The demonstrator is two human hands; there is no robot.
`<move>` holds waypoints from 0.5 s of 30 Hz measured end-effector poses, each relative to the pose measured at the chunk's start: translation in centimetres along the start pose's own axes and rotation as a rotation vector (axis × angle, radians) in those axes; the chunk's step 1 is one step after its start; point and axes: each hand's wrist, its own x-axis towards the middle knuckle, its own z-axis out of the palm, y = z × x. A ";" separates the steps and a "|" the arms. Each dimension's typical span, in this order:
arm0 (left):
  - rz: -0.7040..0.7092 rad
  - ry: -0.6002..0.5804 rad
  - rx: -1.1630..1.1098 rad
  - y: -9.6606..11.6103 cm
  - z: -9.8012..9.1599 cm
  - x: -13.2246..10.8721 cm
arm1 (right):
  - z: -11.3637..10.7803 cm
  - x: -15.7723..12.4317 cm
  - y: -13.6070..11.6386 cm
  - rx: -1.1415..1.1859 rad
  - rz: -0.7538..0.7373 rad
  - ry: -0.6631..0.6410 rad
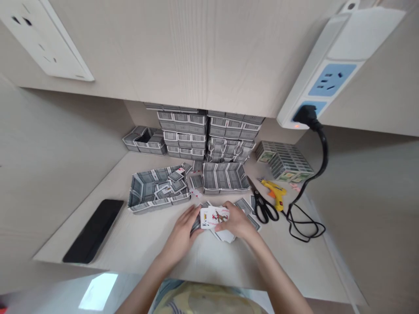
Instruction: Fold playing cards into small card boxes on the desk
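Note:
My right hand [237, 221] grips a small stack of playing cards [209, 217] low over the table, thumb on top. Face up on the stack are a joker and the edge of a king. My left hand [183, 230] curves round the left side of the cards, fingers and thumb closed on their edges. Beneath lie more white cards [226, 236], partly hidden by my right hand. Behind my hands stand two trays built of grey-backed cards: an unfilled one [225, 179] and a left one [157, 203] with loose cards inside.
Black scissors [264, 208] and a yellow glue gun [275, 192] lie to the right, its black cord coiled beside it. A phone [93, 231] lies at left. Stacked card boxes [185, 126] and card packs [286, 159] stand behind. A power strip [327, 74] hangs above right.

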 end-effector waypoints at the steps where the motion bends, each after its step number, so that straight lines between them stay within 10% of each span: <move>1: -0.007 -0.005 0.007 0.0 0.0 0.0 | -0.1 -0.2 0.6 0.069 0.006 -0.011; 10: 0.055 -0.038 -0.018 3.6 2.4 0.6 | 1.5 -2.1 4.8 -0.119 -0.006 0.460; 15: 0.154 0.201 0.176 2.9 -2.4 1.6 | 1.7 -2.4 4.8 -0.176 -0.141 0.538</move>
